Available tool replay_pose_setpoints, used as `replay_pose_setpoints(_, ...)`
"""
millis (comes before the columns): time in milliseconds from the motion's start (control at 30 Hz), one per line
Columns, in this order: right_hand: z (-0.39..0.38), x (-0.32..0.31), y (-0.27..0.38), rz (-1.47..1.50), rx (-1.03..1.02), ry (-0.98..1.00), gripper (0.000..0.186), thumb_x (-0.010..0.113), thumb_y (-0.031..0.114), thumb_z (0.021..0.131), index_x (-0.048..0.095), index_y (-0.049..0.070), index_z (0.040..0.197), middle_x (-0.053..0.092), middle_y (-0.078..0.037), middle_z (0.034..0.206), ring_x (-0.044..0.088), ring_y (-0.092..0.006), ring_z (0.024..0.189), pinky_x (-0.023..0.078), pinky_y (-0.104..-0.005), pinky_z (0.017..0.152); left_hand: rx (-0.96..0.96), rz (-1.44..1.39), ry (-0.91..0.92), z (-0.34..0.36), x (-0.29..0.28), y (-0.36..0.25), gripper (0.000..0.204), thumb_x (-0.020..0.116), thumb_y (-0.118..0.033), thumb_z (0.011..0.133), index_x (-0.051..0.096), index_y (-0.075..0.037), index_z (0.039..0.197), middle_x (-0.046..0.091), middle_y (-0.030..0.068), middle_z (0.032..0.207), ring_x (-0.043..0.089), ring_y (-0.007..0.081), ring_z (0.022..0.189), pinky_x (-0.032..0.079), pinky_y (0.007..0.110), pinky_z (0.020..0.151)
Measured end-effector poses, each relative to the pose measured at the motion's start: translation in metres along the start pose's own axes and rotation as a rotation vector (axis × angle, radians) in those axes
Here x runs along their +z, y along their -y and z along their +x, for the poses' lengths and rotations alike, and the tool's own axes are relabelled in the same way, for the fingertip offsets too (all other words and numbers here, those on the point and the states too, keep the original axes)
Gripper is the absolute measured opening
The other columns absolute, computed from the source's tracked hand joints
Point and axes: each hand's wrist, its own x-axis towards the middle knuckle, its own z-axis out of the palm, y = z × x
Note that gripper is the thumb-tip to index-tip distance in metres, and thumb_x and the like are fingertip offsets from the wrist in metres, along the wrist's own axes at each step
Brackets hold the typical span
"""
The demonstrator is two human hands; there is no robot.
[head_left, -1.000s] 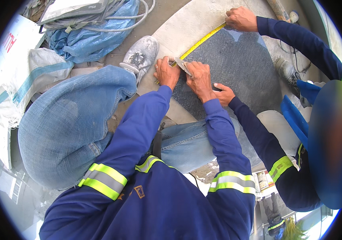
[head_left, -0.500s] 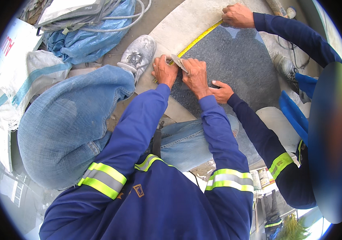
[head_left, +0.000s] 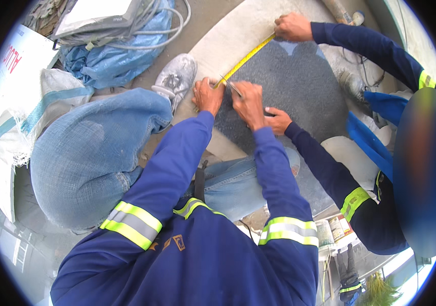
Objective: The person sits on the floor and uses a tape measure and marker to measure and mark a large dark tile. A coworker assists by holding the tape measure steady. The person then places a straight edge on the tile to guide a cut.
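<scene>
A yellow measuring tape stretches along the edge of a dark grey speckled slab. My left hand is closed on its near end, fingers pinching it at the slab's edge. Beside it, my right hand grips a thin, pointed metal blade; its tip is at the tape, close to my left fingers. The handle, if any, is hidden in my palm. A co-worker's hand holds the tape's far end. The co-worker's other hand rests on the slab near my right wrist.
A pale curved surface runs along the slab's left side. My dusty shoe stands on it. Blue plastic sheeting and a grey cable lie at the far left, a white woven sack nearer. The co-worker crouches at the right.
The blade in my right hand has turned and now shows edge-on, its tip at the tape. The view has shifted slightly; both pairs of hands keep nearly the same places.
</scene>
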Motion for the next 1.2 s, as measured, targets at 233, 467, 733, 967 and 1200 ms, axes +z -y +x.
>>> replay_pose_setpoints(233,-0.068,-0.095,0.031,0.6,0.8,-0.012,0.022,0.061,0.015,0.099,0.069,0.001,0.115,0.075,-0.012,0.115,0.069,-0.028,0.115,0.054,-0.0438,0.097,0.067,-0.517,-0.057,0.033,-0.007,0.028,0.041,0.067,-0.038,0.083,0.07,-0.006,0.107,0.072,0.0162,0.105,0.067,0.0341,0.1,0.048,0.044,0.092)
replay_pose_setpoints(467,-0.096,-0.1,0.038,0.333,0.559,-0.478,0.016,0.066,0.012,0.097,0.07,-0.002,0.105,0.075,-0.011,0.094,0.069,-0.0169,0.087,0.054,-0.034,0.075,0.135,-0.436,-0.13,0.02,-0.024,0.001,0.046,0.06,-0.043,0.087,0.068,0.001,0.1,0.07,0.0228,0.099,0.065,0.0394,0.097,0.047,0.045,0.09)
replay_pose_setpoints(733,-0.103,-0.096,0.013,0.319,0.612,-0.643,0.02,0.067,0.015,0.092,0.07,-0.002,0.104,0.073,-0.018,0.09,0.072,-0.0269,0.085,0.053,-0.04,0.077,0.2,-0.499,-0.031,0.033,-0.035,0.019,0.04,0.063,-0.036,0.09,0.067,0.003,0.092,0.069,0.0186,0.086,0.062,0.0288,0.084,0.047,0.04,0.083)
replay_pose_setpoints(967,-0.104,-0.105,0.022,0.313,0.613,-0.594,0.022,0.07,0.016,0.09,0.071,-0.002,0.103,0.072,-0.02,0.089,0.072,-0.0287,0.083,0.053,-0.0417,0.077,0.335,-0.554,-0.007,0.056,-0.023,-0.021,0.034,0.065,-0.031,0.088,0.067,0.003,0.089,0.067,0.0158,0.082,0.06,0.0254,0.08,0.047,0.04,0.08)
replay_pose_setpoints(1200,-0.114,-0.103,0.005,0.23,0.608,-0.653,0.023,0.071,0.016,0.09,0.073,0.0,0.106,0.074,-0.016,0.089,0.07,-0.0268,0.08,0.053,-0.0398,0.076,0.345,-0.413,0.114,0.089,-0.033,-0.071,0.025,0.068,-0.025,0.086,0.067,-0.001,0.084,0.064,0.0068,0.08,0.058,0.0178,0.078,0.044,0.035,0.073)
